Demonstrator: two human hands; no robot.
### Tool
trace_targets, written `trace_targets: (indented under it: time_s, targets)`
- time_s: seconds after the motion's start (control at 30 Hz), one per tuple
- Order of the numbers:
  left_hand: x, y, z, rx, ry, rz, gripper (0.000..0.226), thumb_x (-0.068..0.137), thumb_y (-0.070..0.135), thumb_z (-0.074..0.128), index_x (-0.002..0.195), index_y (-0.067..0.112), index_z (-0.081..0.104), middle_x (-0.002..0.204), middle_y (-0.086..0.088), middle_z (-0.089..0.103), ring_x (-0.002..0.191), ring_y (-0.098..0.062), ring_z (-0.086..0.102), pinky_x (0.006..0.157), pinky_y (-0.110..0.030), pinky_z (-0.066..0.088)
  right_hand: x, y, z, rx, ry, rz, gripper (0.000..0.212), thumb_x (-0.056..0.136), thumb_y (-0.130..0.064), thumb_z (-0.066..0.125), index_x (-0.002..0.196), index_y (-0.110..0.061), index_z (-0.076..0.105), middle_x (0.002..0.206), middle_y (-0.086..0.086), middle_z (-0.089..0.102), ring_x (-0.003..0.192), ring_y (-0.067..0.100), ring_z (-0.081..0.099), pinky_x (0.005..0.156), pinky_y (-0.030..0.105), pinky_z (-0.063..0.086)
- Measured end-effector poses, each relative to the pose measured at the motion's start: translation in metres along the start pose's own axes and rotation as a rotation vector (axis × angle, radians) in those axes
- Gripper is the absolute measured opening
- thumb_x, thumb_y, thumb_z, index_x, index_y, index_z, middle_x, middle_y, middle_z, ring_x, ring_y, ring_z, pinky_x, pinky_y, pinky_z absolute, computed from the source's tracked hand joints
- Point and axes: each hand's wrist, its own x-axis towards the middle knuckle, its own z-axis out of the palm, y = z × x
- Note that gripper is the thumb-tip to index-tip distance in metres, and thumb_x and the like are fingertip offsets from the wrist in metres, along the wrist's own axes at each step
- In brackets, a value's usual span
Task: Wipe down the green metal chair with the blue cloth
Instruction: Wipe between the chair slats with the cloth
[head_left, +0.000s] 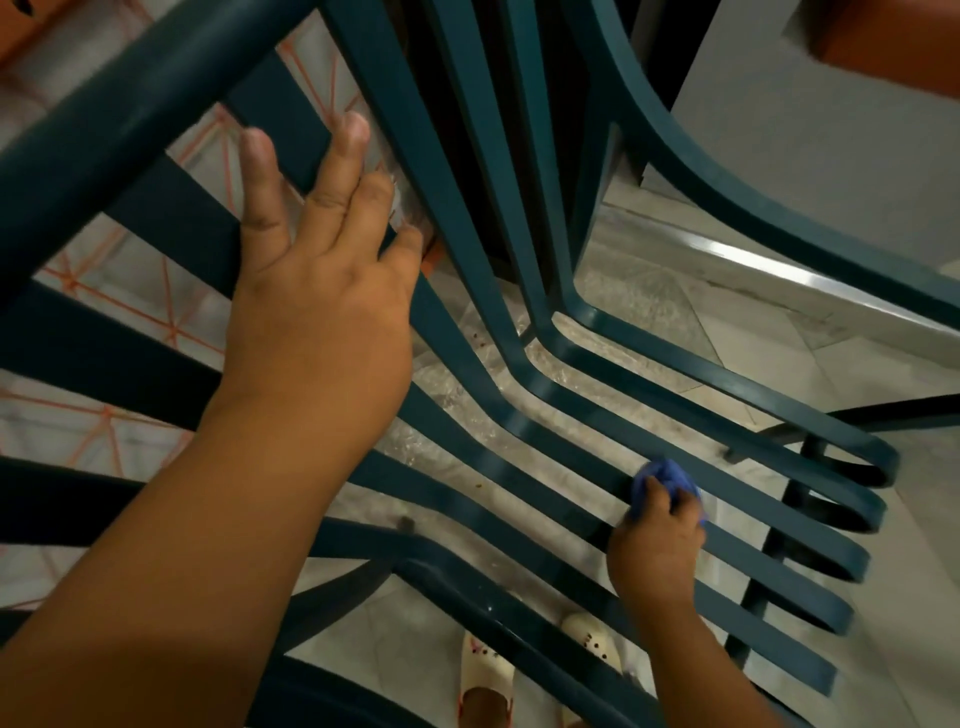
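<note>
Green metal chair (597, 415) stands on pale tiled floor (779, 332)

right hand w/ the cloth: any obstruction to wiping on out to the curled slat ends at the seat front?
Probably not. The right hand grips the blue cloth on a seat slat of the green chair, and nothing lies on the slats between it and the curled ends. The left hand rests on the backrest, well apart.

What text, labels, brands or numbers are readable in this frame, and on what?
None readable.
green metal chair: plain painted slats, no label or brand showing.
blue cloth: no tag or print visible.
pale shoes: small dark decorations, not lettering as far as can be told.
patterned floor covering: orange lines only, no words.
</note>
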Motion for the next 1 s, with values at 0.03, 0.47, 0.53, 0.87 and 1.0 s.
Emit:
trace_targets:
  time_s: [0.03,0.47,0.53,0.87,1.0]
  targets:
    - [0.0,0.001,-0.001,0.002,-0.008,0.006,0.045,0.088,0.012,0.05,0.132,0.006,0.049,0.148,-0.023,0.032,0.145,-0.034,-0.001,0.107,-0.056,-0.016,0.001,-0.014,0.001,0.071,-0.032,-0.054,0.057,0.09,-0.005,0.058,0.143,-0.014,0.039,0.15,0.015,0.026,0.133,0.037,0.034,0.11,0.046,0.033]
    - [-0.011,-0.014,-0.033,-0.343,0.022,0.047,0.051,0.086,-0.005,0.053,0.136,0.002,0.045,0.147,-0.019,0.038,0.143,-0.033,0.019,0.115,-0.048,0.004,0.012,-0.163,-0.008,0.842,-0.598,-0.013,0.032,0.097,-0.001,0.041,0.126,-0.012,0.048,0.1,0.016,0.054,0.08,0.026,0.057,0.06,0.03,0.05]
    - [-0.013,-0.02,-0.05,-0.34,0.08,0.037,0.051,0.086,-0.004,0.051,0.136,0.002,0.044,0.146,-0.02,0.038,0.143,-0.035,0.017,0.115,-0.05,0.005,-0.009,-0.176,-0.019,0.84,-0.496,-0.147,0.048,0.095,-0.006,0.046,0.14,-0.023,0.042,0.13,0.01,0.049,0.11,0.027,0.055,0.09,0.04,0.052]
    - [-0.012,-0.06,-0.111,-0.472,0.064,-0.278,0.042,0.095,0.013,0.045,0.137,0.011,0.044,0.135,-0.014,0.05,0.123,-0.033,0.044,0.106,-0.046,0.031,-0.088,-0.278,-0.147,1.215,-0.59,-0.742,0.052,0.083,-0.011,0.048,0.134,-0.023,0.051,0.127,0.007,0.058,0.095,0.013,0.063,0.076,0.032,0.052]
    - [-0.036,-0.08,-0.117,-0.487,-0.02,-0.436,0.037,0.098,0.025,0.04,0.134,0.023,0.049,0.125,-0.01,0.058,0.109,-0.029,0.055,0.087,-0.035,0.04,-0.101,-0.271,-0.161,1.489,-0.807,-0.551,0.05,0.085,-0.02,0.053,0.135,-0.018,0.049,0.115,0.01,0.062,0.097,0.025,0.061,0.086,0.038,0.048]
